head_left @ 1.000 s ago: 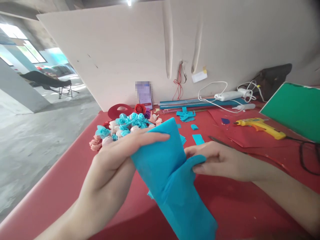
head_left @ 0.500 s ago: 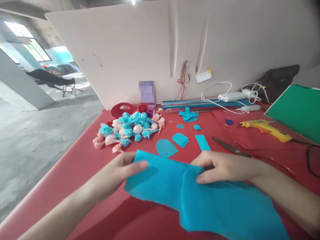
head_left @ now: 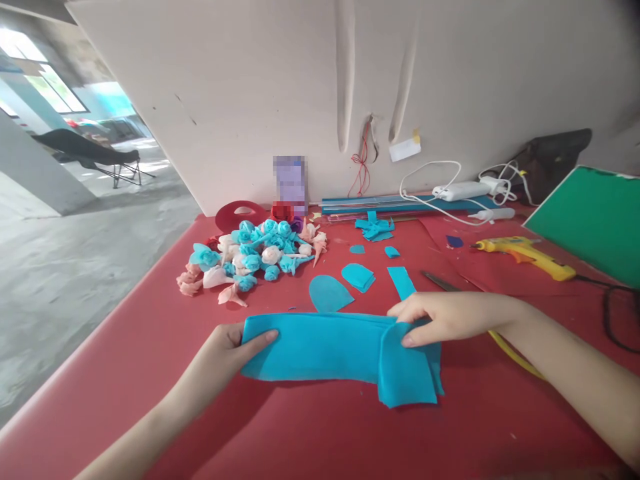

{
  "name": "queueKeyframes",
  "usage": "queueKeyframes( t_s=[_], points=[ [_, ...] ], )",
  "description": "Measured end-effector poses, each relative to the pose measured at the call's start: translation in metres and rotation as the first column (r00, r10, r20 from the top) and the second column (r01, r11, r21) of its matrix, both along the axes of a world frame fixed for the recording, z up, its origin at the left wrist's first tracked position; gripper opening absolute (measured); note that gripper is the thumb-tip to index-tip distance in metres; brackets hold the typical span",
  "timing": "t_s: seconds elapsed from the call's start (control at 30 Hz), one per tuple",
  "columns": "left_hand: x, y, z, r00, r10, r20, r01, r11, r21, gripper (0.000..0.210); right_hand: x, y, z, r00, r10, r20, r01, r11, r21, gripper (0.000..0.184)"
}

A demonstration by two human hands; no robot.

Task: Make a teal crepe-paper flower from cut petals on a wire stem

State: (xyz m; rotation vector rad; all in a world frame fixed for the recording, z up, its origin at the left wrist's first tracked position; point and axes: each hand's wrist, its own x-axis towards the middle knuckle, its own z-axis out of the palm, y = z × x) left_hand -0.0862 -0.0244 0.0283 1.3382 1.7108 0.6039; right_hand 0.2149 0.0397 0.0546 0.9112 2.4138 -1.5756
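A folded sheet of blue crepe paper [head_left: 320, 348] is stretched between my hands above the red table. My left hand [head_left: 243, 343] pinches its left end, thumb in front. My right hand [head_left: 435, 319] grips the right part, where a flap folds over and hangs down. Just beyond the paper lie a rounded blue piece [head_left: 330, 293], a small stack of petal-shaped pieces [head_left: 358, 277] and a blue strip [head_left: 401, 283]. Behind my right hand, scissors [head_left: 443, 281] are partly covered by it.
Paper flowers [head_left: 255, 257] in blue, white and pink are heaped at the left. A yellow glue gun [head_left: 525, 257], a white power strip [head_left: 463, 192] and a green board [head_left: 590, 223] are on the right. Blue scraps [head_left: 375, 228] sit near the wall.
The crepe paper's long right part has been folded back, so it now looks shorter and more compact. My left hand has moved slightly left and down; both hands keep their hold.
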Motion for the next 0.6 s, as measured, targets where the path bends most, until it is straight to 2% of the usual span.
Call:
queueKeyframes(
  t_s=[0.13,0.33,0.47,0.6],
  points=[
    [0.003,-0.002,0.0,1.0,-0.003,0.029,0.003,1.0,-0.008,0.04,-0.004,-0.002,-0.004,0.998,0.056,0.038,-0.056,0.998,-0.009,0.03],
    [0.001,-0.006,-0.009,0.999,-0.047,0.019,0.048,0.997,-0.06,0.041,-0.001,-0.002,-0.007,0.987,0.104,0.122,-0.101,0.995,-0.027,0.027],
    [0.003,-0.008,-0.012,0.998,-0.065,0.01,0.066,0.99,-0.125,0.048,-0.002,-0.008,-0.006,0.988,-0.063,0.142,0.039,0.986,0.165,0.02],
    [0.004,-0.007,-0.01,0.993,-0.119,0.008,0.118,0.964,-0.24,0.054,-0.013,-0.028,-0.007,0.971,-0.217,0.101,0.17,0.923,0.346,0.017]
  ],
)
